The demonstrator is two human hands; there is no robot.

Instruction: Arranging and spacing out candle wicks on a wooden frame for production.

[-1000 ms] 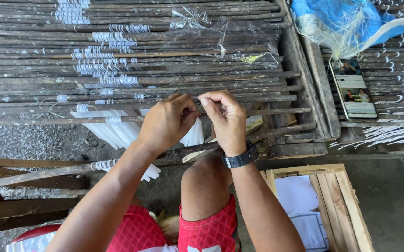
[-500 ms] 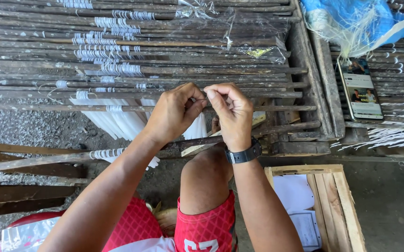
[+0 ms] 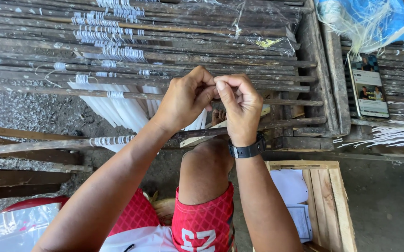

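Both hands, left hand [image 3: 185, 98] and right hand [image 3: 239, 105], fingers pinched shut (held object unclear) over the wooden slats [image 3: 174, 58].

Both forearms reach forward and converge, the left hand [image 3: 185, 100] and right hand [image 3: 240, 108] meeting fingertip to fingertip. Each grip is a tight pinch, fingers curled, knuckles up. The right wrist wears a black watch [image 3: 247, 150] just behind its grip

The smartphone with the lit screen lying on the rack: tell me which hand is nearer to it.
Right. The right hand is pinched at the sticks left of the smartphone; the left hand sits farther left, beyond it.
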